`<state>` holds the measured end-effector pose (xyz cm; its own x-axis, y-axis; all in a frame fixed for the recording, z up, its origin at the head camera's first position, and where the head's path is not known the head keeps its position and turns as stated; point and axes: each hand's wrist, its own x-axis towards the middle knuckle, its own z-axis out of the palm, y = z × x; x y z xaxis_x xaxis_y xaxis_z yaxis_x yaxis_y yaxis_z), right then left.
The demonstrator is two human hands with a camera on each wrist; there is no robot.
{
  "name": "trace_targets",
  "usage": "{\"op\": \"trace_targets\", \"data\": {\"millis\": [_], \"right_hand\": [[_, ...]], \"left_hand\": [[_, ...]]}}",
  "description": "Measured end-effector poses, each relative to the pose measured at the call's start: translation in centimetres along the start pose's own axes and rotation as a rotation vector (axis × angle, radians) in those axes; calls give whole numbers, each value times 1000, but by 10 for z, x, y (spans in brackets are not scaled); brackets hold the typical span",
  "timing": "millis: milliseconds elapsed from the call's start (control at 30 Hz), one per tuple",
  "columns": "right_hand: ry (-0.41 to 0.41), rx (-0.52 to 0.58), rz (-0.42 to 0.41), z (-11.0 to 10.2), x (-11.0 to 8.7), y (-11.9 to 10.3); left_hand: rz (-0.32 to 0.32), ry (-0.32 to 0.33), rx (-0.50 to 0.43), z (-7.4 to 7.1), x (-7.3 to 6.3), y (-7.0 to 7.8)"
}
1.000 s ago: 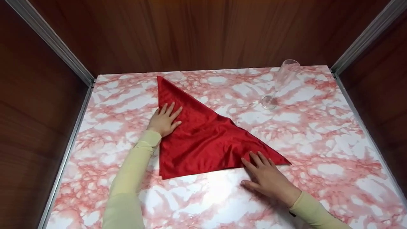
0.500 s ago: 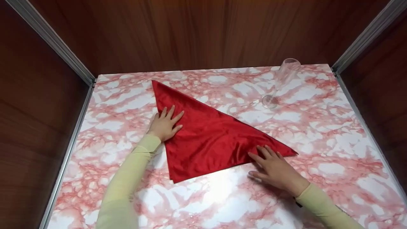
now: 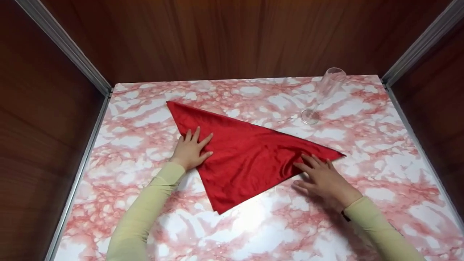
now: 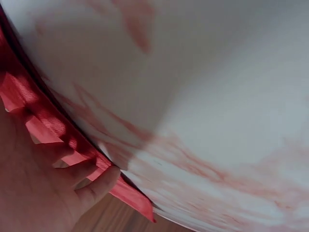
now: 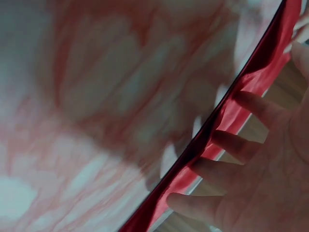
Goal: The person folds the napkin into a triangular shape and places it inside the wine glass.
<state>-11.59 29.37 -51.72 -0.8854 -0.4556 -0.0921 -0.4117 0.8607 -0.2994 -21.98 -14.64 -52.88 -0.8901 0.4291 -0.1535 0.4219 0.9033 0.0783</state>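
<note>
"Lying across the middle of the tabletop point(image 3: 402, 177), the red cloth point(image 3: 246, 156) has a hand at either side. Is either one gripping it?"

"No. The left hand point(image 3: 191, 150) is spread wide, straight fingers resting on the cloth's left edge. The right hand point(image 3: 324, 177) touches it near the right tip, fingers apart and thumb set off from them, pinching nothing."

"Why place them so far apart?"

"Probably to steer the fabric from both sides and hold it flat; creases bunch beside the right fingertips, so that part looks slacker."

"And the clear glass point(image 3: 328, 87)?"

"It stands towards the tabletop's far right corner, perhaps to leave the cloth room."

"Which way does the cloth point?"

"It's a triangle. Its longest edge, the long axis, slants from a tip facing the far left corner to one facing the right edge. The third corner points towards the near edge."
</note>
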Motion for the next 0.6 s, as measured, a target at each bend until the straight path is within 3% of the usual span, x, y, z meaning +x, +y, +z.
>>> {"op": "trace_targets", "data": {"millis": [367, 600], "right_hand": [[-6, 19, 20, -6, 13, 19], [-31, 39, 64, -12, 24, 31]], "left_hand": [[-49, -8, -29, 3, -15, 13], [-64, -45, 7, 6, -19, 26]]}}
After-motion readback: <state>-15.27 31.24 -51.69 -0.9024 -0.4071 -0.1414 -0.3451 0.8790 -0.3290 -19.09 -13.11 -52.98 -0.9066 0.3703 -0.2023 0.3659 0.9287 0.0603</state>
